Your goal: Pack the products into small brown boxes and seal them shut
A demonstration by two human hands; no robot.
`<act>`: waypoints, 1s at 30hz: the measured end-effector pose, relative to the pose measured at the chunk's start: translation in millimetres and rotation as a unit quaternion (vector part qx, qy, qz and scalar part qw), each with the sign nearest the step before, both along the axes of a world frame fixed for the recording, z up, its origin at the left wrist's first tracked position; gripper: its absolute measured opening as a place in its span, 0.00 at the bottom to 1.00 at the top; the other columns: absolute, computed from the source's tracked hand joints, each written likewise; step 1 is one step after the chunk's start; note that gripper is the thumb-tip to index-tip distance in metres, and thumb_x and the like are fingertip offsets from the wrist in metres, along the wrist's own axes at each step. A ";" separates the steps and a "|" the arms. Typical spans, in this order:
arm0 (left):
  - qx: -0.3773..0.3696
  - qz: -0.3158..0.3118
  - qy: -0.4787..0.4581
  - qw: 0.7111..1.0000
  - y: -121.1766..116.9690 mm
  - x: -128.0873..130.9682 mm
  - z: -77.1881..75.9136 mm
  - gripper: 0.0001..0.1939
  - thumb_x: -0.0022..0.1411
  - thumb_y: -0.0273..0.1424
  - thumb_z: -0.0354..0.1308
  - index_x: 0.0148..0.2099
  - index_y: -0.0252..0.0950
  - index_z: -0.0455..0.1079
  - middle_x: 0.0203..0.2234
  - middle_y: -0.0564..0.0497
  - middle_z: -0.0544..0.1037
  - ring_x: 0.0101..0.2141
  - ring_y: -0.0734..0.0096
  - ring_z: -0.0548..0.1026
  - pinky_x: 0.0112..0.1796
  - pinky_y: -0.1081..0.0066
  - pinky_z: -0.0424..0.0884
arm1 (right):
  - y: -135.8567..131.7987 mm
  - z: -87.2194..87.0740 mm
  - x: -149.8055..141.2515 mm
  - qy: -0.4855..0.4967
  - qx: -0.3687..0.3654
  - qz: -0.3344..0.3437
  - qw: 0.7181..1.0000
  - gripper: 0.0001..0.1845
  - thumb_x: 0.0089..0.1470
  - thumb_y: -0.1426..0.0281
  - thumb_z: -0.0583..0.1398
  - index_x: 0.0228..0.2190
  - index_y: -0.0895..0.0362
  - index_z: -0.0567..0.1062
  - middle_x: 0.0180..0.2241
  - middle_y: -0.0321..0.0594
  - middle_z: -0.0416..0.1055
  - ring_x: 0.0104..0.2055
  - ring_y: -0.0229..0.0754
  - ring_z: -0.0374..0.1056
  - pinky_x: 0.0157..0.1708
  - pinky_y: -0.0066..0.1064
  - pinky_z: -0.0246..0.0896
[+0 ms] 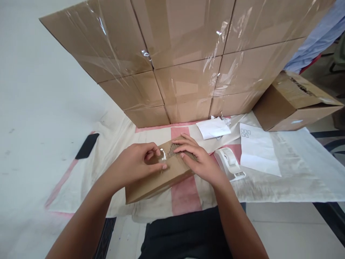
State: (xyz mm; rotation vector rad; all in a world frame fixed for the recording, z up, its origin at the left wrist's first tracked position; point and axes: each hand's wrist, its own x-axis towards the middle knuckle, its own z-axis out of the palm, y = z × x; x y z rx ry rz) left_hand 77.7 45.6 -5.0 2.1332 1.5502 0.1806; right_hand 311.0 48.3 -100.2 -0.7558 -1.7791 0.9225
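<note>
A small brown cardboard box [157,183] lies at a slant on the cloth in front of me. A dark striped patch [172,150] shows on its top, partly under my right fingers. My left hand [137,160] is over the left part of the box, its fingers curled in and the thumb low against the top. At its fingertips glints a piece of clear tape [163,154]; how much of it is stuck down I cannot tell. My right hand [195,156] rests on the right part of the box with fingers stretched out flat.
Large tape-wrapped cartons [188,79] stand stacked behind. A white tape dispenser [230,163], a folded paper [214,127] and a printed sheet [258,149] lie to the right. A carton [283,104] stands far right. A black phone-like slab [87,146] lies left on the cloth [291,180].
</note>
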 end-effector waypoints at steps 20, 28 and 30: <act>0.012 0.060 0.108 0.992 6.4 -5.8 -13.1 0.34 0.56 0.64 0.57 0.52 0.45 0.79 0.37 0.49 0.78 0.35 0.59 0.77 0.32 0.66 0.65 | -1.5 -6.0 -2.8 0.029 -0.030 0.005 0.999 0.13 0.65 0.76 0.56 0.41 0.49 0.79 0.56 0.38 0.75 0.74 0.47 0.50 0.71 0.56 0.49; 0.067 0.084 0.076 0.991 -2.4 -10.5 -16.0 0.27 0.69 0.55 0.47 0.49 0.46 0.79 0.38 0.50 0.79 0.37 0.61 0.78 0.36 0.66 0.68 | -8.9 -6.2 -7.7 0.048 -0.049 -0.038 0.997 0.12 0.64 0.75 0.56 0.38 0.50 0.79 0.54 0.39 0.77 0.73 0.47 0.52 0.71 0.55 0.49; 0.140 0.088 0.082 0.983 -26.1 -6.0 -24.0 0.28 0.69 0.56 0.48 0.57 0.45 0.74 0.43 0.49 0.80 0.41 0.57 0.79 0.39 0.63 0.70 | -12.7 -5.1 -11.8 0.047 -0.049 -0.057 0.996 0.13 0.64 0.76 0.56 0.37 0.50 0.78 0.54 0.39 0.77 0.74 0.47 0.51 0.71 0.54 0.50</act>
